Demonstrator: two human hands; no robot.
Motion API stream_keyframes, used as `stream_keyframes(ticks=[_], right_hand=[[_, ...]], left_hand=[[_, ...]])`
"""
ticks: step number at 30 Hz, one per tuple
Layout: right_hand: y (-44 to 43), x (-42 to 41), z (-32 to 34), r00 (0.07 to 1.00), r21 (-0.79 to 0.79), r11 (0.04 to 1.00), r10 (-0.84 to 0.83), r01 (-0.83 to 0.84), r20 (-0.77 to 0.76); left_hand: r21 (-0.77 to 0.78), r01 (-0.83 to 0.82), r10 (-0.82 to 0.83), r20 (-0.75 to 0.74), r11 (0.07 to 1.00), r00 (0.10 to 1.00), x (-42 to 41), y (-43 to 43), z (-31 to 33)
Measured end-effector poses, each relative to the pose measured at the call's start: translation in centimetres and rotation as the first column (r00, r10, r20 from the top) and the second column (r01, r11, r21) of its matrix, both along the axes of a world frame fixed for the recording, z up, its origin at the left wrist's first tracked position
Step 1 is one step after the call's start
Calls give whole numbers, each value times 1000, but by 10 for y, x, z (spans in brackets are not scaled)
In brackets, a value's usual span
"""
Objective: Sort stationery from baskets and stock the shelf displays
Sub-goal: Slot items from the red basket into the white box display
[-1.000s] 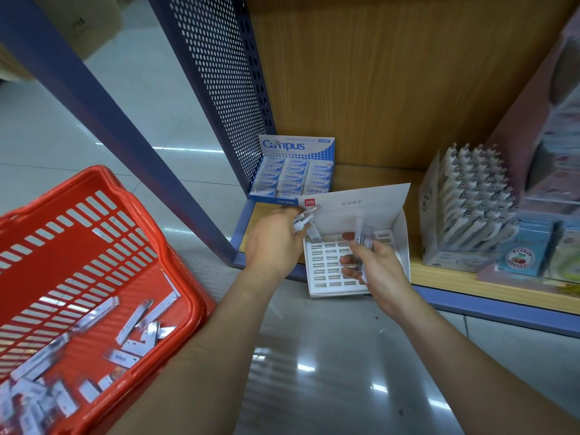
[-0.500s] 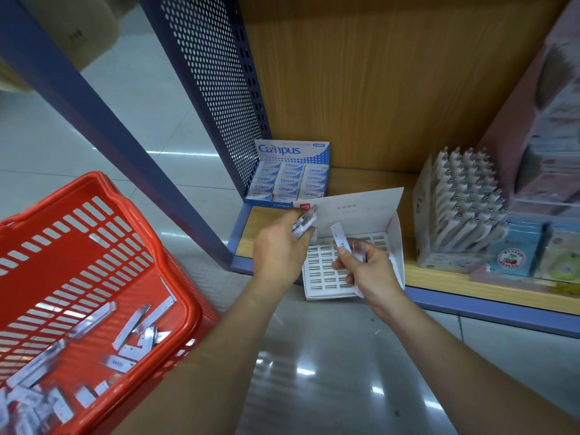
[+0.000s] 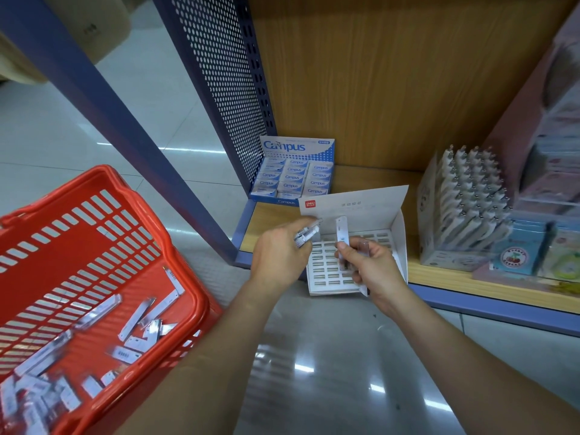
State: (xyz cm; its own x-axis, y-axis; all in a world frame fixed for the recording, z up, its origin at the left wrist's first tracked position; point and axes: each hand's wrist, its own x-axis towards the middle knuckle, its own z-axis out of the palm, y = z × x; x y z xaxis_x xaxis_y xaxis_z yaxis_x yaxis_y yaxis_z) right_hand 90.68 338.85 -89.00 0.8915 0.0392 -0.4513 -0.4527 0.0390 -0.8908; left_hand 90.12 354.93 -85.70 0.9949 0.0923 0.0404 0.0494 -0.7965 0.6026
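A white display box [image 3: 400, 233] with a slotted grid insert sits at the front edge of the wooden shelf [image 3: 445, 277]. My left hand [image 3: 279, 249] grips a small bundle of slim lead cases [image 3: 306, 235] just left of the box. Above the grid, my right hand [image 3: 367, 265] pinches one white lead case [image 3: 341, 229] upright, with another clear case held in the same fingers. A red basket [image 3: 191, 296] on the floor at the left holds several more loose cases [image 3: 135, 328].
A blue Campus eraser box [image 3: 295, 171] stands behind the display box against the perforated blue side panel [image 3: 219, 73]. A white box of pens [image 3: 467, 208] and pastel packets [image 3: 518, 255] fill the shelf's right side. Glossy floor lies below.
My right hand rose from the grid and turned the white case upright above it. My left hand stayed beside the box with its bundle.
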Motion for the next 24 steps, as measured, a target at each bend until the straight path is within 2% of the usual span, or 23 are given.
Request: stream_keyframes(ticks=[3, 8, 9, 11, 13, 15, 16, 17, 20, 22, 24], right_hand=[[0, 0, 0, 1000, -4, 1000, 21, -21, 0], [-3, 0, 0, 996, 13, 997, 77, -76, -50], [-5, -1, 2, 995, 32, 996, 86, -85, -52], [-7, -1, 5, 995, 107, 991, 89, -85, -37], [-12, -1, 11, 996, 197, 977, 84, -77, -26], [-16, -4, 15, 992, 289, 951, 121, -109, -25], [-17, -6, 16, 986, 334, 932, 162, -144, -27], [-18, -8, 18, 978, 371, 912, 205, -178, -34], [-21, -12, 21, 946, 445, 860, 314, -249, -77], [-21, -13, 24, 931, 448, 849, 355, -281, -88], [-19, -15, 27, 922, 394, 860, 380, -323, -72]], left_hand=[[108, 52, -49, -37, 993, 998, 6, -2, 0], [134, 39, -32, -57, 990, 998, 11, -5, 2], [88, 11, -6, -54, 996, 999, 10, -5, 4], [-178, -139, 138, -21, 974, 990, 4, -8, 8], [-512, -292, 280, -102, 808, 955, -5, -14, 17], [-729, -384, 237, -301, 567, 923, -15, -19, 20], [-777, -402, 178, -363, 484, 915, -20, -20, 20], [-802, -408, 117, -399, 437, 910, -23, -20, 17], [-847, -379, -20, -416, 372, 909, -30, -15, 13], [-881, -356, -39, -386, 312, 922, -35, -12, 14], [-884, -350, 4, -367, 311, 930, -39, -12, 16]])
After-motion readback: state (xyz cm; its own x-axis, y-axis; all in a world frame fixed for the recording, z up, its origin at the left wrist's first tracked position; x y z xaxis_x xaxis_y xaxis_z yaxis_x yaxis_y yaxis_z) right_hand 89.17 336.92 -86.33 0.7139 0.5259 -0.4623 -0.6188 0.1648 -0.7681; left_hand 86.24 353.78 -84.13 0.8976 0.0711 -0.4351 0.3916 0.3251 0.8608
